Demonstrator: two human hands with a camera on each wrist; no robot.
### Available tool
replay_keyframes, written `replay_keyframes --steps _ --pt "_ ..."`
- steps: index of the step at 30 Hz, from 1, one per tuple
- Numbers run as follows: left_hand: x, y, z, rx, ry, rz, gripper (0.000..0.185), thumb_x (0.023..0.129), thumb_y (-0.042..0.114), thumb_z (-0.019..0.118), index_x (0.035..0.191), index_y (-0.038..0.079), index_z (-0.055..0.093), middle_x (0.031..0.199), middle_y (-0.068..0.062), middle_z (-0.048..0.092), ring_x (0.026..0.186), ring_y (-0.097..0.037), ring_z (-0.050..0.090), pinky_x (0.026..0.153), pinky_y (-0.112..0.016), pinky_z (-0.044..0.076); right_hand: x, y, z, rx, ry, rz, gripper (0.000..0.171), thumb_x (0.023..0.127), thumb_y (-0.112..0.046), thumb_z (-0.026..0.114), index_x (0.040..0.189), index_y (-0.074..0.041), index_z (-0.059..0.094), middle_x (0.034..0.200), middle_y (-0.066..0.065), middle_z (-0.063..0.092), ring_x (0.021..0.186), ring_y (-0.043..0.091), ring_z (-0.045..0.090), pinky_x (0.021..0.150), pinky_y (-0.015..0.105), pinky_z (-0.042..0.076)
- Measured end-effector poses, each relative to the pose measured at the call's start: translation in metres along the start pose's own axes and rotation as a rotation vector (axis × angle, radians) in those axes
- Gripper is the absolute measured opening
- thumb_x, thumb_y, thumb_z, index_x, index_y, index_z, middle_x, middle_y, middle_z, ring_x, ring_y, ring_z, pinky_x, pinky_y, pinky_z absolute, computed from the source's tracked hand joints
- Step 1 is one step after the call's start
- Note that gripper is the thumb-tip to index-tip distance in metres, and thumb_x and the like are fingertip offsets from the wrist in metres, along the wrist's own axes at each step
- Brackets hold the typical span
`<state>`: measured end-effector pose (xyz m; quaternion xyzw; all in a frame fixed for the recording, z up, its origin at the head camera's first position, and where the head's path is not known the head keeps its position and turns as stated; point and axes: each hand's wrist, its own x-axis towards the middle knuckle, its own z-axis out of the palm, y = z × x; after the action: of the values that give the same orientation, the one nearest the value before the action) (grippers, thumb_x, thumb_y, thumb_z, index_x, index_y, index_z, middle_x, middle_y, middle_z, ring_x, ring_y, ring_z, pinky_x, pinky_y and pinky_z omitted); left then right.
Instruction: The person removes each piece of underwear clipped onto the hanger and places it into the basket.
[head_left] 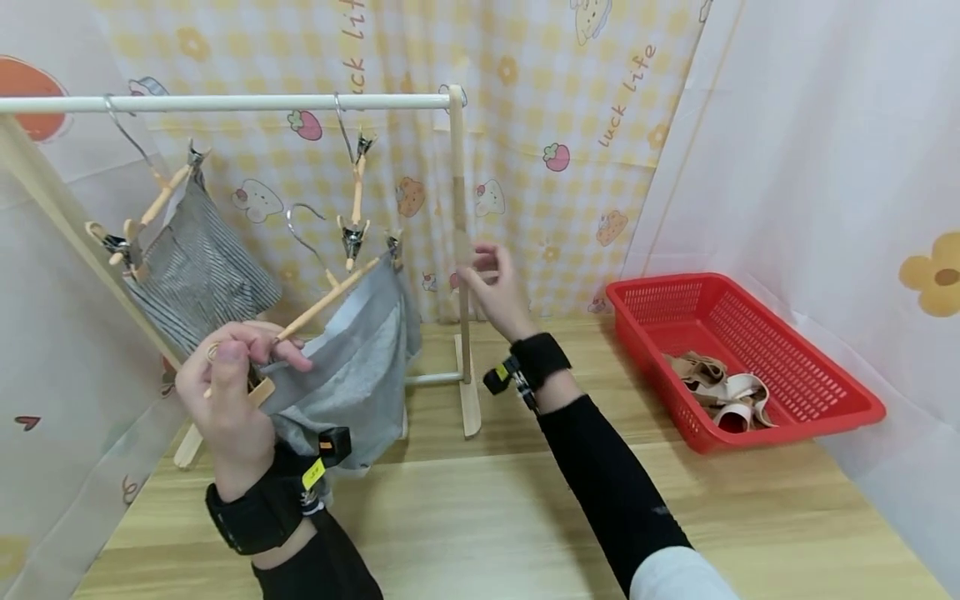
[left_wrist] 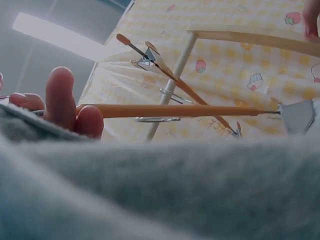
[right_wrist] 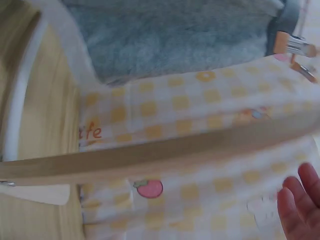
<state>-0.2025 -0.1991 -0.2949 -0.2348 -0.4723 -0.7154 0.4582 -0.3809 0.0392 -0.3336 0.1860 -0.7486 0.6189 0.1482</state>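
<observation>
1. Head view: my left hand (head_left: pixel 228 375) is raised with its fingers curled round the near end of a wooden clip hanger (head_left: pixel 318 304), pinching bar and cloth together. A grey garment (head_left: pixel 352 367) hangs from that hanger, clipped at the far end and drooping just above the wooden table (head_left: pixel 525 517). The hanger's wire hook is off the white rail (head_left: pixel 225 102) and sits below it, in front of the rack. My right hand (head_left: pixel 495 287) is up beside the rack's wooden post (head_left: pixel 459 250), fingers loosely spread and holding nothing; I cannot tell whether they touch the post. On the rail, a striped garment (head_left: pixel 198 275) hangs at the left and a bare clip hanger (head_left: pixel 354 200) near the post. A red basket (head_left: pixel 738 358) sits to the right on the table, with beige cloth (head_left: pixel 720 387) in it.

2. Left wrist view: my fingertips (left_wrist: pixel 62 102) close on the hanger's bar (left_wrist: pixel 175 110), with grey fabric filling the lower frame. The far clip grips a corner of cloth at right.

3. Right wrist view: blurred. Only my fingertips (right_wrist: pixel 297 205) show at the lower right edge, straight and free of the post (right_wrist: pixel 150 155) that crosses the frame. The grey garment (right_wrist: pixel 170 37) lies at top.
</observation>
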Motion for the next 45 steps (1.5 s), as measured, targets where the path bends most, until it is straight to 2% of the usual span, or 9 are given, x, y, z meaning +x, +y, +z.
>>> replay_keyframes --steps 4,9,13,17,26,33,37,41,45 --pt "-0.003 -0.001 -0.001 -0.053 -0.072 -0.055 0.033 0.092 0.008 0.055 0.065 -0.011 0.049 0.059 -0.017 0.061 0.056 -0.025 0.061 0.064 -0.031 0.047 -0.02 0.018 -0.026 0.062 0.121 -0.073 0.035 0.099 -0.019 0.059 0.127 0.001 0.055 0.121 0.019 0.058 0.107 0.026 0.056 0.09 0.038 0.046" --pt "-0.007 -0.003 0.001 -0.067 -0.199 -0.101 0.028 0.092 0.005 0.054 0.07 -0.012 0.053 0.061 -0.016 0.062 0.061 -0.026 0.061 0.066 -0.031 0.049 -0.046 0.021 -0.054 0.16 0.2 -0.137 0.027 0.101 -0.007 0.052 0.12 0.012 0.057 0.119 0.028 0.059 0.107 0.025 0.057 0.089 0.036 0.046" --pt "-0.008 -0.004 0.003 -0.027 -0.278 -0.146 0.031 0.096 0.006 0.046 0.069 -0.01 0.049 0.058 -0.013 0.06 0.066 -0.027 0.06 0.071 -0.033 0.049 -0.061 0.014 -0.066 0.205 0.254 -0.188 0.026 0.101 -0.008 0.052 0.114 0.013 0.06 0.111 0.024 0.064 0.103 0.02 0.061 0.085 0.032 0.05" --pt "-0.007 -0.005 0.004 0.001 -0.326 -0.175 0.033 0.098 0.006 0.042 0.069 -0.01 0.047 0.056 -0.012 0.058 0.067 -0.027 0.06 0.072 -0.034 0.05 -0.072 0.01 -0.07 0.203 0.261 -0.207 0.025 0.101 -0.008 0.052 0.11 0.013 0.062 0.104 0.02 0.066 0.1 0.02 0.063 0.083 0.031 0.05" --pt "-0.005 -0.004 0.0 0.021 -0.299 -0.156 0.036 0.096 0.009 0.04 0.065 -0.007 0.046 0.052 -0.012 0.058 0.064 -0.028 0.059 0.068 -0.034 0.047 -0.071 0.011 -0.067 0.151 0.179 -0.168 0.024 0.102 -0.007 0.051 0.109 0.011 0.064 0.104 0.027 0.065 0.098 0.018 0.063 0.084 0.032 0.049" --pt "-0.005 -0.001 -0.004 -0.057 -0.311 -0.156 0.034 0.095 0.009 0.04 0.065 -0.007 0.046 0.051 -0.013 0.056 0.065 -0.03 0.057 0.068 -0.035 0.044 -0.074 -0.001 -0.072 0.165 0.17 -0.209 0.025 0.101 -0.006 0.052 0.109 0.014 0.064 0.103 0.028 0.065 0.095 0.016 0.065 0.082 0.033 0.05" --pt "-0.004 -0.001 -0.005 -0.093 -0.305 -0.167 0.035 0.094 0.009 0.04 0.064 -0.007 0.045 0.051 -0.014 0.056 0.065 -0.031 0.057 0.067 -0.035 0.044 -0.074 -0.009 -0.078 0.18 0.167 -0.241 0.026 0.101 -0.009 0.053 0.107 0.013 0.065 0.1 0.022 0.068 0.093 0.017 0.067 0.081 0.031 0.051" --pt "-0.004 -0.001 -0.007 -0.139 -0.331 -0.181 0.035 0.094 0.01 0.038 0.063 -0.005 0.044 0.052 -0.014 0.057 0.067 -0.031 0.057 0.066 -0.036 0.044 -0.076 -0.015 -0.081 0.187 0.158 -0.249 0.025 0.101 -0.009 0.053 0.105 0.013 0.065 0.097 0.012 0.071 0.091 0.018 0.067 0.08 0.032 0.051" --pt "-0.003 -0.003 -0.008 -0.243 -0.364 -0.174 0.035 0.095 0.009 0.036 0.064 -0.005 0.043 0.053 -0.015 0.057 0.069 -0.032 0.057 0.066 -0.037 0.047 -0.078 -0.02 -0.081 0.189 0.114 -0.231 0.024 0.101 -0.006 0.053 0.108 0.013 0.065 0.099 0.012 0.071 0.094 0.019 0.066 0.083 0.032 0.049"
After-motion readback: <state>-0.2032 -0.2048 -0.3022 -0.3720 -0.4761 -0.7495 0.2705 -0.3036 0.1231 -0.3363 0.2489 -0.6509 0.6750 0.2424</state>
